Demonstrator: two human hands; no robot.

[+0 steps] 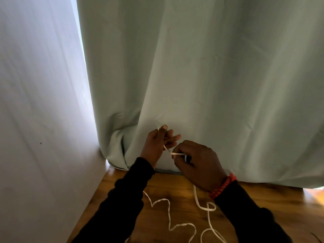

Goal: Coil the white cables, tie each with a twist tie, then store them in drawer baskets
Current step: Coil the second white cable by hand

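Looks like a home room. Pale green fabric curtain point(210, 76) hangs to a wooden tabletop point(175, 193), daylight leaking past its left edge and under its hem. Plain white wall point(38, 102) on the left. Domestic furnishings only; which room it is can't be told.

Both arms reach up from the bottom of the frame in black sleeves, meeting just below the centre. The left hand point(157, 146) is raised with palm turned inward, thumb and forefinger pinching a white cable point(167, 149), the other fingers spread loosely. The right hand point(198, 162), an orange braided bracelet point(222, 186) at its wrist, shows its back, fingers curled and pinching the same cable.
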